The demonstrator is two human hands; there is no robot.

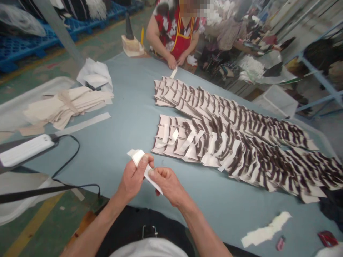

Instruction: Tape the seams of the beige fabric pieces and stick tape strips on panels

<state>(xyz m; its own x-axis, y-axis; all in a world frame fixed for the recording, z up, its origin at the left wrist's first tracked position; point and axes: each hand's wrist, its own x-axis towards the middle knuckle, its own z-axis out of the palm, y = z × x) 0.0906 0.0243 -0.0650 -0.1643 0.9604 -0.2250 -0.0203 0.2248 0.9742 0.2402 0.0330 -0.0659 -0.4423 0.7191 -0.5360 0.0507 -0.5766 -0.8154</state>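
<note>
A white strip (153, 179) is pinched between my two hands over the near edge of the blue-grey table (112, 157). My left hand (134, 175) grips its upper end, thumb on top, where a folded white piece (137, 155) shows. The thumb and fingers of my right hand (167, 184) close on the strip lower down. Just beyond my hands lies the nearer row of overlapping pale pieces with dark edges (171, 146). Loose white strips (189, 139) rest across that row.
A co-worker (174, 35) at the far edge handles a white strip (174, 72) beside a second overlapping row (171, 91). On the left are a tied cream bundle (66, 103), a white power strip (26, 150) and a black cable (77, 150). A cream sheet (265, 230) lies near right.
</note>
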